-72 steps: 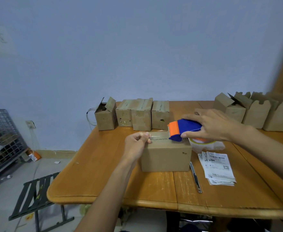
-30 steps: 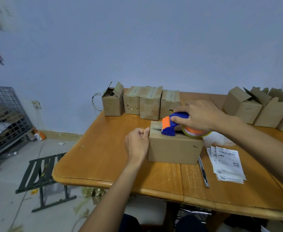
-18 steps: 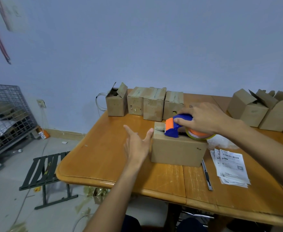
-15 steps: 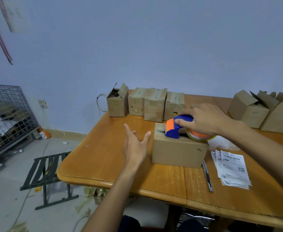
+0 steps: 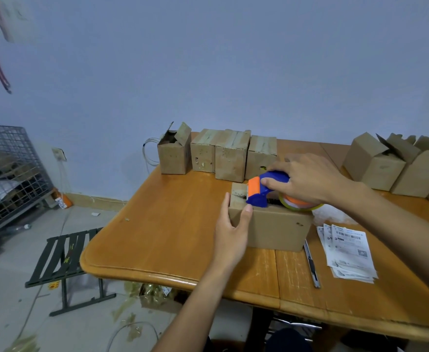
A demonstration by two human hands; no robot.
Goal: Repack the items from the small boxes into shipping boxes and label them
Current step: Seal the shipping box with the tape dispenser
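Sitting on the orange-brown wooden table (image 5: 170,224), the brown cardboard shipping box (image 5: 271,224) had a blue-and-orange plastic tape dispenser (image 5: 261,190) on its top, near the left end. Right hand (image 5: 307,179) gripped the dispenser from above, fingers curled round it. Left hand (image 5: 231,232) lay against the box's left end, fingers straight and together, thumb on the front corner.

Just right of the box: thin dark utility knife (image 5: 311,265), then a stack of white printed shipping labels (image 5: 348,250). Behind the box: row of four small brown cardboard boxes (image 5: 223,156), leftmost with flaps open. Back right of the box: open-flapped cardboard boxes (image 5: 386,163). Far left of the box, on the floor: dark slatted folding stool (image 5: 63,260), grey wire cage (image 5: 7,174).
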